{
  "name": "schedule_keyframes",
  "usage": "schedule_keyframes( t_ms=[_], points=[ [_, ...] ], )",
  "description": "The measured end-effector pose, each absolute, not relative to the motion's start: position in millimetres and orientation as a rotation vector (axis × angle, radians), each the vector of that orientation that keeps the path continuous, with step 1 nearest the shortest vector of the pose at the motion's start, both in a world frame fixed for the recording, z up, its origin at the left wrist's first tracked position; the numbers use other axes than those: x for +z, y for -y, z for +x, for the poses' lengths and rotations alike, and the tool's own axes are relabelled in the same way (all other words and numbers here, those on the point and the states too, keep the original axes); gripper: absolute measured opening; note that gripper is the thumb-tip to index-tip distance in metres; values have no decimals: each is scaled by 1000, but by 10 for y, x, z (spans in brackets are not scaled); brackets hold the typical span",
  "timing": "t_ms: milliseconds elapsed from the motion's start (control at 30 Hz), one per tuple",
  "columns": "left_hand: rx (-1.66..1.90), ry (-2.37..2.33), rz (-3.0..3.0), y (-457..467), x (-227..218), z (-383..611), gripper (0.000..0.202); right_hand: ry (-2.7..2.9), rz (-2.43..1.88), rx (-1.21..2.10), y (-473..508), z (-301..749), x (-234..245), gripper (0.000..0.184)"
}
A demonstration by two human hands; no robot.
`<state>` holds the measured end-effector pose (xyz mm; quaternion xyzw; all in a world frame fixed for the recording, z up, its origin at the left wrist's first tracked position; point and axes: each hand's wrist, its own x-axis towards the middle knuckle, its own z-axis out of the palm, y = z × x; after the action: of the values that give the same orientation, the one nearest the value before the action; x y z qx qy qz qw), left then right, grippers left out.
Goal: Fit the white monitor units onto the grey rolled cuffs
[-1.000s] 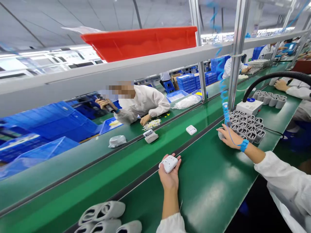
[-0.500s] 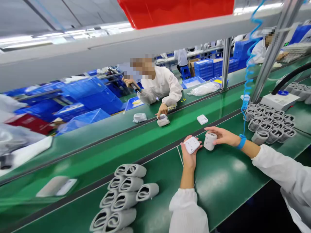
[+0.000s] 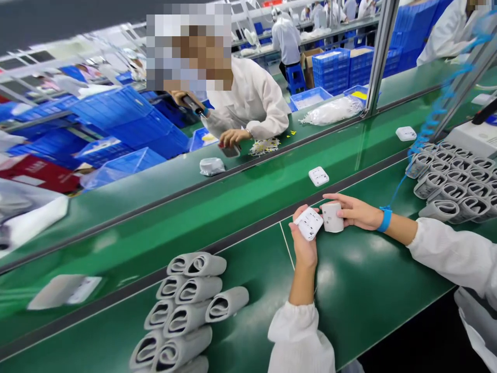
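My left hand (image 3: 303,243) lies palm up on the near green belt and cradles a white multi-outlet power socket (image 3: 308,224). My right hand (image 3: 355,211), with a blue wrist strap (image 3: 385,219), grips a pale grey cylindrical sleeve (image 3: 332,217) from the side. That sleeve presses against the socket's edge. Rows of similar grey hollow sleeves (image 3: 186,305) lie at the lower left, and a larger group (image 3: 454,189) stands near my right hand.
Two white sockets (image 3: 319,176) sit on the farther green belt (image 3: 155,223). A glass partition and metal posts (image 3: 380,46) stand beyond. A co-worker (image 3: 248,103) works across the line, with blue crates (image 3: 330,70) behind. A white box unit (image 3: 473,137) stands at the right.
My right hand has brought the sleeve from the grey group to the socket, and they now touch. The view has tilted, and the sockets on the farther belt have shifted.
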<state>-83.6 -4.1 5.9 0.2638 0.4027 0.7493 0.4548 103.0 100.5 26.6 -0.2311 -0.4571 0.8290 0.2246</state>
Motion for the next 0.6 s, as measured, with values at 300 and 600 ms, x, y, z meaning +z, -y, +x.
schedule_keyframes(
  t_ms=[300,600],
  points=[
    [1796,-945,819,145,222,-849,71,1130,-552,2439,-990,1058,197,63],
    [1809,-1097,783,108,32,-835,82,1234,-569,2352,-953,1054,193,62]
  ],
)
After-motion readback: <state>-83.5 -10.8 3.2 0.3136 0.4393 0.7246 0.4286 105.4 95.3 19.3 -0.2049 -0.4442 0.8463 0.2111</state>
